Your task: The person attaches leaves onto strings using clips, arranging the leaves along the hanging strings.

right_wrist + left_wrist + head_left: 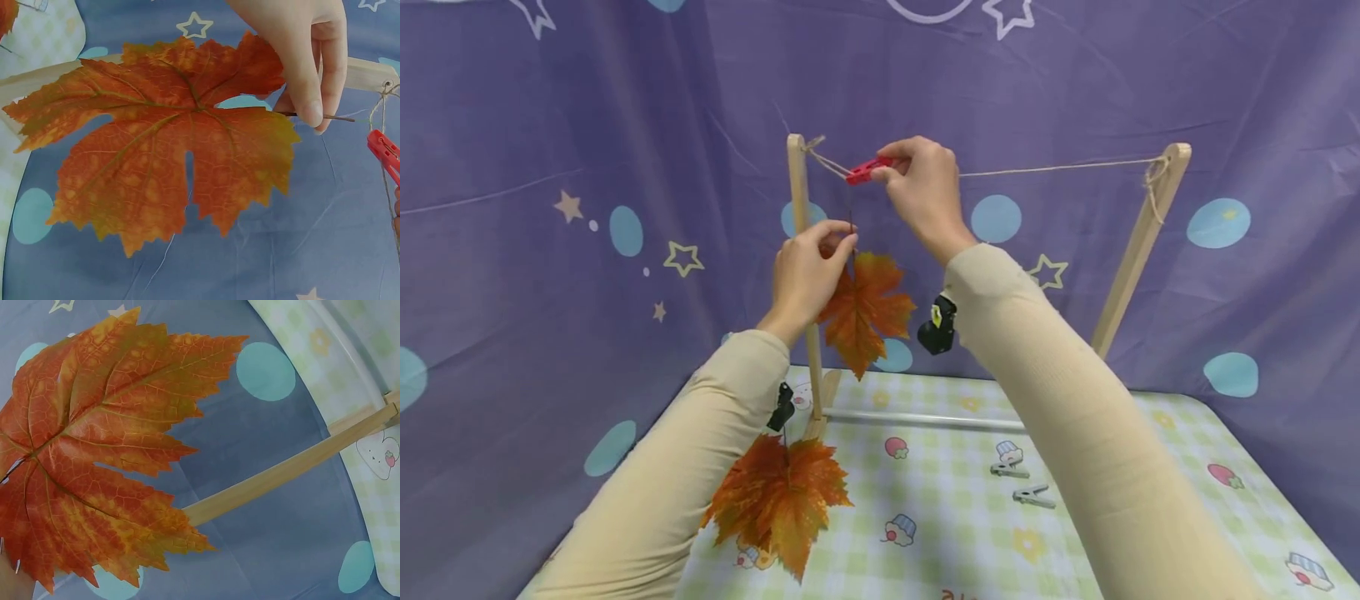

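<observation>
My left hand (808, 271) pinches the thin stem of an orange maple-like leaf (867, 312), which hangs below the fingers. In the right wrist view the stem's end sticks out past the thumb, a short way from the red clothespin (386, 156). My right hand (925, 187) holds this clothespin between thumb and fingers at the twine (1060, 169), above and to the right of the left hand. Whether its jaws bite the twine I cannot tell. Broad in the left wrist view, the leaf (125, 419) covers most of the left side.
The twine runs between two wooden posts, left (797, 183) and right (1142, 250). A white rod (925, 418) crosses low between them. A second orange leaf (786, 492) lies on the checked tablecloth (955, 517), with two pale clothespins (1009, 471) farther right. Purple cloth hangs behind.
</observation>
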`<action>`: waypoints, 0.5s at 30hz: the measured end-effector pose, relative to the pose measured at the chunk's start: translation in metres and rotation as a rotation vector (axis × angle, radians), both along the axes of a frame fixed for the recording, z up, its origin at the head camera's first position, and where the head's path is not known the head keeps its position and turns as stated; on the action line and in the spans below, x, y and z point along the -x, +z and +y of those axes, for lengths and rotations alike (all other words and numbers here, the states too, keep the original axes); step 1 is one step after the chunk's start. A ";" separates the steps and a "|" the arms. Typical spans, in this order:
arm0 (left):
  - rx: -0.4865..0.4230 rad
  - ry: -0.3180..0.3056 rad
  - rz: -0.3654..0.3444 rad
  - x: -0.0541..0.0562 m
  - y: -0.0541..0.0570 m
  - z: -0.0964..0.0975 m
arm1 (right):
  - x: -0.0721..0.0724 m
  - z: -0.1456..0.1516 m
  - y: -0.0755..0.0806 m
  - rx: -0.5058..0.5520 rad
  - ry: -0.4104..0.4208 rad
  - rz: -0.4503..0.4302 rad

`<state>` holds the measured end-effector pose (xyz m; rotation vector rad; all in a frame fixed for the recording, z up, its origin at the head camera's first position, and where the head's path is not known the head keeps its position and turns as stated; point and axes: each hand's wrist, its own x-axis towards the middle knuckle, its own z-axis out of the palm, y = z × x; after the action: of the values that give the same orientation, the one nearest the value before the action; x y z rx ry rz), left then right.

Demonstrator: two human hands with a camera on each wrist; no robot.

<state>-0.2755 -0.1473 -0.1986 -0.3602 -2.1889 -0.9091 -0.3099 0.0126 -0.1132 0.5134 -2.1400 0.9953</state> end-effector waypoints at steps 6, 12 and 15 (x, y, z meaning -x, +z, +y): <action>-0.007 -0.006 -0.016 0.000 -0.006 0.002 | -0.001 0.004 0.001 -0.077 -0.014 -0.006; -0.006 -0.004 -0.020 -0.001 -0.009 0.003 | -0.001 0.010 0.002 -0.189 0.001 0.021; -0.001 0.004 -0.021 -0.001 -0.010 0.003 | -0.001 0.012 0.005 -0.261 0.011 0.041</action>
<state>-0.2749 -0.1442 -0.2085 -0.3475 -2.2074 -0.9155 -0.3089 0.0245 -0.1081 0.6654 -2.2446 0.7078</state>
